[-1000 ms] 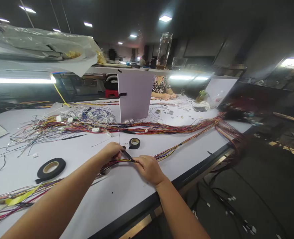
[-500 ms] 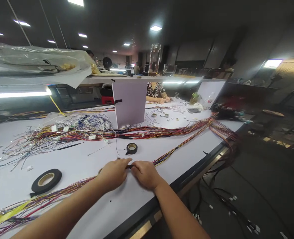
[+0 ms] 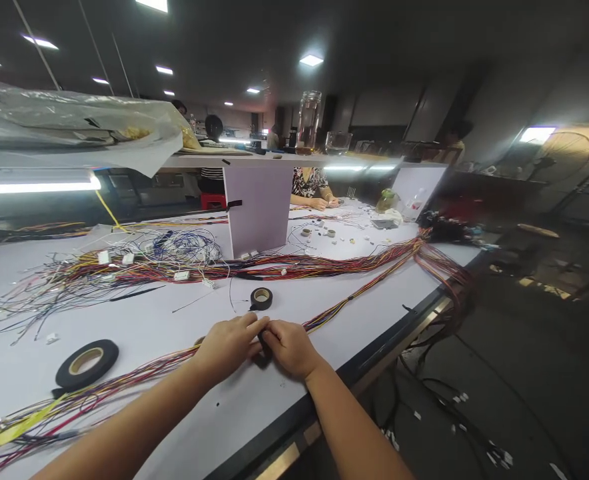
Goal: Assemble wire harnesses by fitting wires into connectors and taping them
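Observation:
A long bundle of coloured wires (image 3: 330, 313) runs across the white table and passes under both my hands. My left hand (image 3: 228, 343) is closed around the bundle, its thumb and fingertips close to the right hand. Just right of it, my right hand (image 3: 290, 348) grips the same bundle with curled fingers. Between them a dark strip of black tape (image 3: 263, 353) shows at the wires, angled down toward the table. A tan curved edge peeks out left of my left hand; the rest is hidden. Behind the hands lies a small roll of black tape (image 3: 261, 299).
A larger black tape roll (image 3: 87, 363) lies at the left beside the wires. A thick wire harness (image 3: 314, 265) with white connectors crosses behind, before an upright white panel (image 3: 258, 210). A co-worker's hands (image 3: 324, 202) are at the far side. The table edge (image 3: 369, 363) runs close on the right.
My hands have drawn together at the bundle. A broader dark tape strip now shows below the fingers between them. The whole view has shifted slightly.

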Motion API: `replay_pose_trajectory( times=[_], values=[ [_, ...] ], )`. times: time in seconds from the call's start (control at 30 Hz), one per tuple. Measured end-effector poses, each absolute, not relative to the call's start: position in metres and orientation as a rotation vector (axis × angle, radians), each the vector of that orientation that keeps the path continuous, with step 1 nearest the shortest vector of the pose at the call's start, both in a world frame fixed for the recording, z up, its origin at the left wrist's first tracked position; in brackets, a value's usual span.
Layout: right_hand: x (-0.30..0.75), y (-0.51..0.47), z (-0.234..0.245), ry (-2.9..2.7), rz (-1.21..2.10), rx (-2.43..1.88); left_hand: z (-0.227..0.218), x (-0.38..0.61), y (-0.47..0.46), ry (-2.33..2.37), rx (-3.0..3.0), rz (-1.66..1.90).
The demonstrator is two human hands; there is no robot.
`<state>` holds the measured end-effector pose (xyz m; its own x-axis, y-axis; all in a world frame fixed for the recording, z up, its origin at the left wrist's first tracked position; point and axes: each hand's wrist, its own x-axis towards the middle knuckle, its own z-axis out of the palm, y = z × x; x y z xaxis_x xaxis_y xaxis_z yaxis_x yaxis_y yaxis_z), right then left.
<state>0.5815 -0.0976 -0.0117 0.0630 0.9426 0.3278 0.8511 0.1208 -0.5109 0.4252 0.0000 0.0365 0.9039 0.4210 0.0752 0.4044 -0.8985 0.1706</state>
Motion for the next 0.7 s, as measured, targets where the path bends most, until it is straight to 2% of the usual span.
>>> replay_pose_trajectory(
  times=[0.13,0.23,0.47,0.6,0.7],
  values=[
    [0.583,-0.096,-0.010,-1.805,0.203,-1.709,0.031,0.414,0.005,0.327,2.967,0.556],
    [0.584,-0.096,-0.010,-1.826,0.220,-1.659,0.023,0.409,0.002,0.312,2.735,0.596],
    [0.581,-0.100,-0.016,-1.933,0.173,-1.701,0.024,0.417,0.035,1.145,1.301,0.765],
    [0.578,-0.102,-0.015,-1.928,0.224,-1.657,0.048,0.386,0.083,1.271,1.118,0.889],
    [0.578,-0.101,-0.014,-1.927,0.236,-1.570,0.062,0.352,0.070,1.200,1.118,0.834]
  ],
)
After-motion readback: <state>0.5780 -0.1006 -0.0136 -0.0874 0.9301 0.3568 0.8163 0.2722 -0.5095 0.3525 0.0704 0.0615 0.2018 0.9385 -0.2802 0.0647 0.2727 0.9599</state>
